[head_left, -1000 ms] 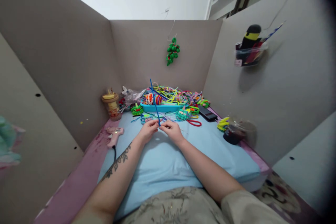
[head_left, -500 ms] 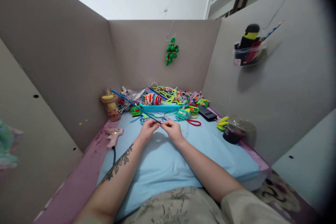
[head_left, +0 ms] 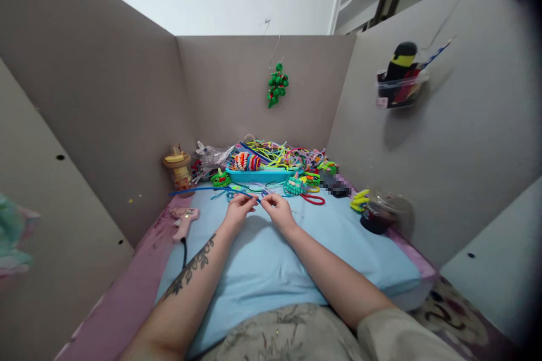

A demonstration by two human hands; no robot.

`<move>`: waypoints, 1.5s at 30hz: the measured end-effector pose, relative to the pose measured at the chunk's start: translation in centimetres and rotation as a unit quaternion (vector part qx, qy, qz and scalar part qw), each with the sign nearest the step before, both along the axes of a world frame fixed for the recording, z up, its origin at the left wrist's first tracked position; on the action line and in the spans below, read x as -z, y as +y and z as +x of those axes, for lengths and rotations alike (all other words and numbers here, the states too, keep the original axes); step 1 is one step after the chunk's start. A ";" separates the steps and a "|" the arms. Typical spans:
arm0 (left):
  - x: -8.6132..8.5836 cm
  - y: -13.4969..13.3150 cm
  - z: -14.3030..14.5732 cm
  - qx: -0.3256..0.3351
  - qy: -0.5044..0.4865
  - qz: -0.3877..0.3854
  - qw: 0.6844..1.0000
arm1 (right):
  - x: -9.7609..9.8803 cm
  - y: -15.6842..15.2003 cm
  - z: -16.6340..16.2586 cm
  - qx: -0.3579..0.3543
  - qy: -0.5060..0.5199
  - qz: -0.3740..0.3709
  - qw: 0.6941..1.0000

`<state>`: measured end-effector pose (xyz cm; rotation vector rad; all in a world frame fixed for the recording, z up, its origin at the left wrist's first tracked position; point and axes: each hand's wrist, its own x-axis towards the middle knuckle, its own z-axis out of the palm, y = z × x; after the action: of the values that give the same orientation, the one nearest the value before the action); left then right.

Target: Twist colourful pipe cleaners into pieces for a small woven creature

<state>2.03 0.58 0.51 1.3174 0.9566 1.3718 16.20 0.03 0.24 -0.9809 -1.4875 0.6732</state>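
A long blue pipe cleaner (head_left: 212, 188) reaches out to the left from between my hands, its free part bowed slightly above the table. My left hand (head_left: 240, 210) pinches it close to its right end, with thumb and forefinger pressed together. Just beside it, my right hand (head_left: 277, 211) grips the end between thumb and fingertips. The short piece between the hands is mostly covered by the fingers. Behind my hands lie a teal braided craft piece (head_left: 295, 185) and a red loop (head_left: 312, 199).
A blue tray (head_left: 262, 175) heaped with colourful strands stands at the back. On the left are a pink glue gun (head_left: 183, 223) and a lidded cup (head_left: 178, 169). A dark jar (head_left: 376, 220) and a blurred-out dark object (head_left: 336, 184) are on the right. Grey panels (head_left: 262, 101) enclose three sides.
The free part of the blue pipe cleaner has swung down, from slanting up to the left to lying nearly level. My hands stay in almost the same place, pinching it.
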 end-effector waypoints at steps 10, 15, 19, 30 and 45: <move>-0.4 -0.1 -0.2 -0.018 0.097 0.031 0.995 | 0.3 0.1 -0.3 -0.049 0.039 -0.038 0.997; -0.3 -0.1 -0.2 0.005 0.103 0.041 0.994 | 0.3 0.2 -0.5 -0.061 0.040 -0.057 0.996; -0.2 0.0 0.0 0.008 0.102 0.051 0.993 | 0.0 0.0 -0.7 -0.067 0.049 -0.074 0.994; 0.0 0.3 -0.1 -0.028 0.099 0.064 0.993 | 0.1 0.0 -0.6 -0.156 0.145 -0.203 0.956; 0.5 0.5 -0.1 0.023 -0.001 0.007 1.000 | -0.2 -0.5 -1.0 -0.184 0.145 -0.201 0.951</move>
<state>1.89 1.07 -0.02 1.3404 0.9112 1.3474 15.21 -0.43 0.43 -0.8603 -1.3037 1.3731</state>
